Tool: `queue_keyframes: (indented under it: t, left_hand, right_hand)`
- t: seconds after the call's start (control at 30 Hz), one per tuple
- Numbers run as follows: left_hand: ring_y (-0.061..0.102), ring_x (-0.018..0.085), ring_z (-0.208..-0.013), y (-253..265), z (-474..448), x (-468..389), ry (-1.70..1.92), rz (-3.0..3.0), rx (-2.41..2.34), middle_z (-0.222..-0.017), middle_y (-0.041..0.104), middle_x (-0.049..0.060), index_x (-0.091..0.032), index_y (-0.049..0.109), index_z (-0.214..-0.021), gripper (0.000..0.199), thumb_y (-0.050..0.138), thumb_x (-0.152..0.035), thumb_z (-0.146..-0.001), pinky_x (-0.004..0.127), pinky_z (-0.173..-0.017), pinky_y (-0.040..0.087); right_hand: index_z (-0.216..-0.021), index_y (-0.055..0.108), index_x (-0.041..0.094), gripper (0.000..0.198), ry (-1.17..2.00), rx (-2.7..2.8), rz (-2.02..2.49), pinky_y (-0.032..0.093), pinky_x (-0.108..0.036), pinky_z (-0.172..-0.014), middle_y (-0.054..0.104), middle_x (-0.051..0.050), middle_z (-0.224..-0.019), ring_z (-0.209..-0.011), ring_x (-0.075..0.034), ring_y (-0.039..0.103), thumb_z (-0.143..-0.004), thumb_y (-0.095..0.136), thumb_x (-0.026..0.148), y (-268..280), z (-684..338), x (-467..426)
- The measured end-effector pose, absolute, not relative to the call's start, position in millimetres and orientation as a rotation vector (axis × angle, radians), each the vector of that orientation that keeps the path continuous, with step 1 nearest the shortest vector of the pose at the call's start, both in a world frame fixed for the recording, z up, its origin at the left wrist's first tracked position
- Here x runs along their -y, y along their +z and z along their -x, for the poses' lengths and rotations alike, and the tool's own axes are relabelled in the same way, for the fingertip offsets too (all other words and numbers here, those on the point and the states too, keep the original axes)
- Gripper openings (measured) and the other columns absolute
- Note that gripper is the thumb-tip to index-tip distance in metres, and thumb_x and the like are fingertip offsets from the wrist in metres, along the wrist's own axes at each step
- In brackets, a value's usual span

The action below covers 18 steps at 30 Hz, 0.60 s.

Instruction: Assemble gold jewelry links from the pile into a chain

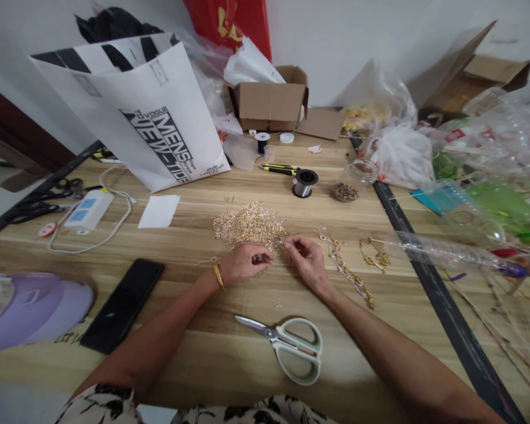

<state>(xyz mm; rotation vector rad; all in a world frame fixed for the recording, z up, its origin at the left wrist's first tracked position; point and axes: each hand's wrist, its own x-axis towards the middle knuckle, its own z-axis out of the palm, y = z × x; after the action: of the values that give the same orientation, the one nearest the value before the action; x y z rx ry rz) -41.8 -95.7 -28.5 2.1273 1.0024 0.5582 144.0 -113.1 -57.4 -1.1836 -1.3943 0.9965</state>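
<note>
A heap of small gold and pink beads (249,225) lies on the wooden table, just beyond both hands. My left hand (246,262), with a gold bracelet (219,277) at its wrist, is closed in a pinch at the near edge of the heap. Fingertips together, my right hand (308,260) is pinched at the heap's right edge. Whatever either hand holds is too small to make out. Between the hands and my body rest scissors (287,347) with pale handles, slightly apart. A few loose beads (277,304) are above them. Strung bead chains (347,268) lie right of my right hand.
Wire spools (304,184), a yellow-black cutter (279,169) and a glass jar (355,179) stand behind the beads. A black phone (122,306) and a power strip (89,210) are at left. A white paper bag (136,112) and a cardboard box (269,101) stand at the back; plastic bottles crowd the right.
</note>
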Motion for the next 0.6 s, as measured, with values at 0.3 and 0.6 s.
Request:
queue_keyframes:
  t: [0.3, 0.6]
  left_hand:
    - [0.06, 0.014, -0.072, -25.6, 40.8, 92.5, 0.663, -2.198, -1.022, -0.077, 0.068, 0.004, -0.014, 0.067, -0.077, 0.009, 0.059, -0.017, -0.079, 0.024, -0.071, 0.045]
    - [0.057, 0.014, -0.069, -26.1, 35.2, 77.9, 0.751, -2.23, -1.363, -0.072, 0.066, 0.002, -0.016, 0.067, -0.075, 0.008, 0.06, -0.017, -0.078, 0.025, -0.067, 0.043]
  right_hand:
    - [-0.079, 0.061, 0.015, 0.018, 1.006, 1.39, 1.18, 0.039, -0.022, -0.052, 0.057, -0.001, -0.068, -0.059, -0.012, 0.05, -0.079, 0.058, 0.032, -59.0, -143.8, 112.4]
    - [-0.078, 0.06, 0.015, 0.018, 1.026, 1.378, 1.146, 0.04, -0.023, -0.055, 0.059, -0.002, -0.07, -0.062, -0.013, 0.052, -0.079, 0.057, 0.034, -58.8, -143.4, 111.0]
